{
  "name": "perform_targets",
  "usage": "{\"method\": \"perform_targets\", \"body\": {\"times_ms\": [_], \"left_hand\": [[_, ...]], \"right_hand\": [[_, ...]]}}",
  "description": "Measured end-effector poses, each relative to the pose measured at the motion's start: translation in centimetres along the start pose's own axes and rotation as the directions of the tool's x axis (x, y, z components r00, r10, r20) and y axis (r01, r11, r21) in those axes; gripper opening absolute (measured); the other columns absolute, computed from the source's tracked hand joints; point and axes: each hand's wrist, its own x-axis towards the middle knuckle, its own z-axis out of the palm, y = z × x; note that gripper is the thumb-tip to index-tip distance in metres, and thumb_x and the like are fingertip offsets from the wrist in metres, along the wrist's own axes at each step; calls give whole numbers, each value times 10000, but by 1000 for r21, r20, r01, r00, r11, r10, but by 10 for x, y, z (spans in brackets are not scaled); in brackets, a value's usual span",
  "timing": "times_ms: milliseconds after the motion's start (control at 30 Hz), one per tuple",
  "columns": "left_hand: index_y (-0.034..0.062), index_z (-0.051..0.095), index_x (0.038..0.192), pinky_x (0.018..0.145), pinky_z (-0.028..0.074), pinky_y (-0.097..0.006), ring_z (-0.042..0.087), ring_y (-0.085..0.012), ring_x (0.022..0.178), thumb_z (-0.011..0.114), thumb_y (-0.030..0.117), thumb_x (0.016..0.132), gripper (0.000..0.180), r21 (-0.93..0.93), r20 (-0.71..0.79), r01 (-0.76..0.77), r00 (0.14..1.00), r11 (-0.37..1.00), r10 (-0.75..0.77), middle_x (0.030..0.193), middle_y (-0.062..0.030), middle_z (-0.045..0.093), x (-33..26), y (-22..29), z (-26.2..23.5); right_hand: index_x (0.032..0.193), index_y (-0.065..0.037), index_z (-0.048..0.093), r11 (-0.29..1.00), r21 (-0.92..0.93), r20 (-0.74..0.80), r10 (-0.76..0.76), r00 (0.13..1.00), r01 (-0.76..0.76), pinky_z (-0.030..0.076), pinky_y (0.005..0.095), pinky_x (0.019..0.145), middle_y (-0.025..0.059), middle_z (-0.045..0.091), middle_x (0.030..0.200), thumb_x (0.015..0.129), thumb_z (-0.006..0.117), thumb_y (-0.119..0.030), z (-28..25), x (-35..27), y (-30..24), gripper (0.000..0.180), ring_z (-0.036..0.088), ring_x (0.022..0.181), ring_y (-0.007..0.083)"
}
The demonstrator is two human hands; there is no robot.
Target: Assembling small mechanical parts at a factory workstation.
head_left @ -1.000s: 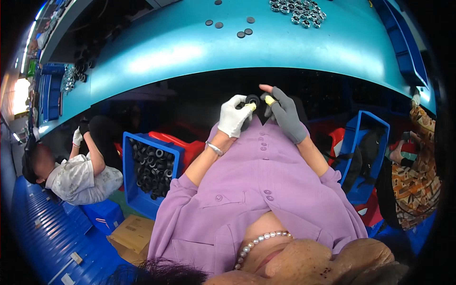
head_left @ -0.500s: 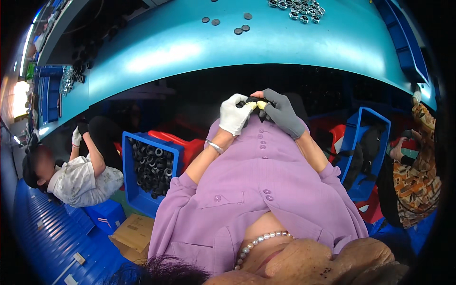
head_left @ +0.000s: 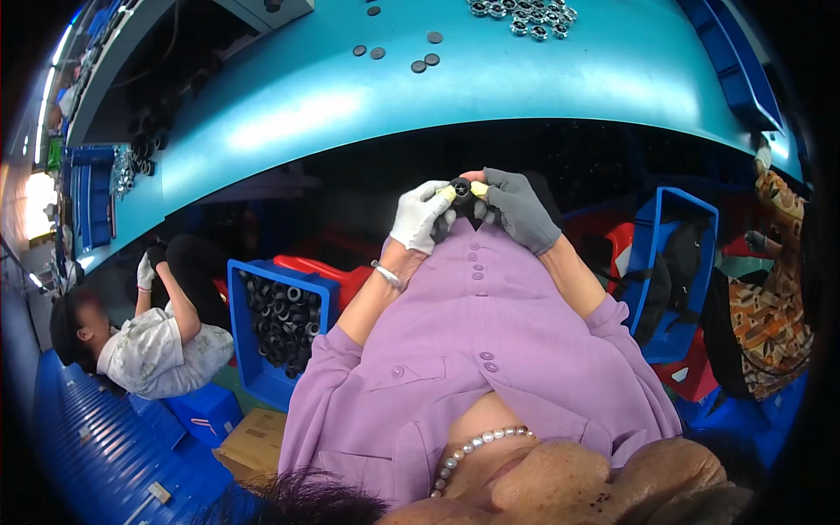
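small black round part [head_left: 461,189] now sits pinched between both hands, just under the teal worktop [head_left: 542,87] edge. left hand [head_left: 420,217] in white glove and right hand [head_left: 521,210] in grey have closed in tighter than a second ago, yellow fingertips [head_left: 448,192] pressing it together.

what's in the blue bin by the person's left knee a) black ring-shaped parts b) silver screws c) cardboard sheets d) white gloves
a: the blue bin beside the left forearm is piled with black ring-shaped parts, dark rings with open centres, while the left hand and right hand pinch a small black part between them.
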Motion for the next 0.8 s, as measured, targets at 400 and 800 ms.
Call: {"method": "perform_targets", "body": {"times_ms": [400,800], "left_hand": [[9,716,975,576,467,-229,577,-61,619,750,48,817,167,539,78,-413,892,734,445,740,-10,659,2,-2,8],[-11,701,1073,486,369,-207,510,-52,546,679,71,935,162,210,63,-160,987,965,150,730,-15,636,9,-6,4]], "right_hand": [[1181,-7,663,999,2,-40,34,999,-34,391,166,545,-15,609,766,973,564,-110,-5,-1,4,252,500,604,10],[1177,-13,661,999,18,-43,-47,998,48,491,197,573,27,681,876,998,604,-168,-11,-10,6,244,627,691,44]]}}
